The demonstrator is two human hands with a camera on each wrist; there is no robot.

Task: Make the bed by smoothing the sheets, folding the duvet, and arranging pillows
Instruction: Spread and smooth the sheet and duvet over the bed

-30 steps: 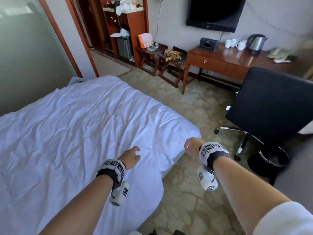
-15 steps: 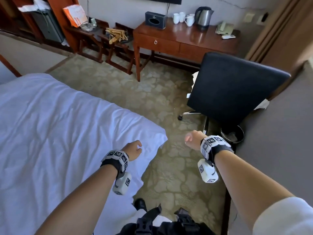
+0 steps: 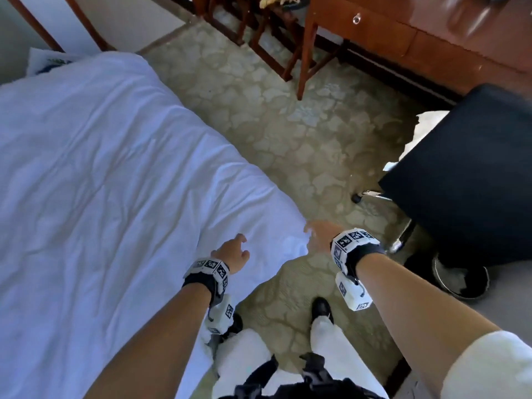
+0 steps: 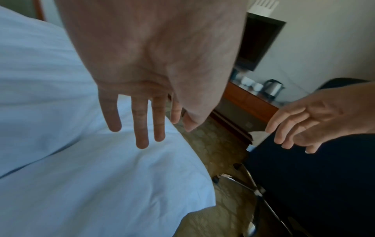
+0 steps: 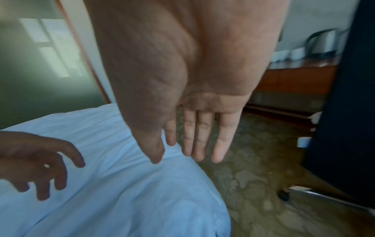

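Both the left hand and right hand hover empty, fingers spread wide. The duvet just below looks soft, light and floppy. Best pinched at the corner between them.

Your left hand hovers over the white duvet's corner, your right hand just beside its edge, fingers relaxed.

We stand on a patterned beige carpet, daylight falling across it. A reddish wooden desk runs along the far wall, a black office chair near it, and a frosted glass panel framed in wood stands at left.
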